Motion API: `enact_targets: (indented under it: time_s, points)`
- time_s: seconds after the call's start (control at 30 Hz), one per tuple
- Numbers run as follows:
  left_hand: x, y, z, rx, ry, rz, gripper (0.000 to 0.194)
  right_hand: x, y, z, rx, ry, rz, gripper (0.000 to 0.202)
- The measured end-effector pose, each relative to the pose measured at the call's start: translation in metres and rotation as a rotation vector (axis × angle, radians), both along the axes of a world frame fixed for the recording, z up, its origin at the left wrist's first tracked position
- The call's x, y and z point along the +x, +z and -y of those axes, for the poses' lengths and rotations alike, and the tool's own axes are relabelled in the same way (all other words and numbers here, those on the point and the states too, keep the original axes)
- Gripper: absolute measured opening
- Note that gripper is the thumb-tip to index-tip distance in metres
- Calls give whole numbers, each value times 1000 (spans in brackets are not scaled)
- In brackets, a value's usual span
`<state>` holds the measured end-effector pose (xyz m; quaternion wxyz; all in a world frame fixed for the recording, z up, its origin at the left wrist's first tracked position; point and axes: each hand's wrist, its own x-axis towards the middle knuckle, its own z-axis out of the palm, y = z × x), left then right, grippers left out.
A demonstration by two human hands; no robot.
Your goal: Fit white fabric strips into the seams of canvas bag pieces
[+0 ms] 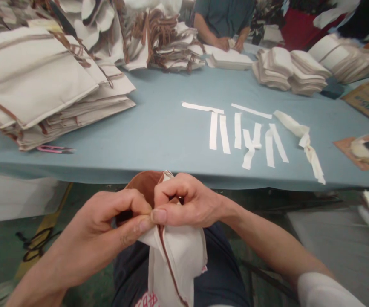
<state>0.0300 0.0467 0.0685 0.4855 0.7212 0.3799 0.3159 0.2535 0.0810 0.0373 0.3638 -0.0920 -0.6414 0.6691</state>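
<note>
Both hands meet over my lap, just in front of the table's edge. My left hand [120,221] pinches a white fabric piece [178,247] near its brown-bound seam, thumb and forefinger pressed together. Right beside it, my right hand [184,202] grips the same cloth, its thumb touching the left fingertips. A brown lining or flap [144,181] shows behind the fingers. From the hands the cloth hangs down over my dark trousers, with a brown strip along it and red printing near the bottom. The exact spot being pinched is hidden by the fingers.
Several white strips [214,130] lie on the blue-covered table [159,128]. At left, pink thread snips [56,149] lie beside a stack of white fabric pieces [37,76]. Folded white stacks [277,68] stand at back right. Across the table a person's hands [226,44] work over white material.
</note>
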Motion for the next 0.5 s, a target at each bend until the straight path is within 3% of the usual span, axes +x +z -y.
enact_targets:
  time_s: [0.1,0.23,0.33,0.4,0.5]
  points:
    - [7,-14,8,-105,34,136,37,-8,-11,10,-14,-156,-86,44]
    - [30,-40,16,-284,165,495,44,-21,-24,16,-2,-332,-41,52]
    - [39,-55,14,-288,257,625,42,-27,-32,15,-22,-468,-21,56]
    - [36,-60,9,-206,267,570,40,-23,-33,13,-43,-450,-1,53]
    - [19,-61,3,-116,209,431,41,-8,-25,8,13,-290,120,40]
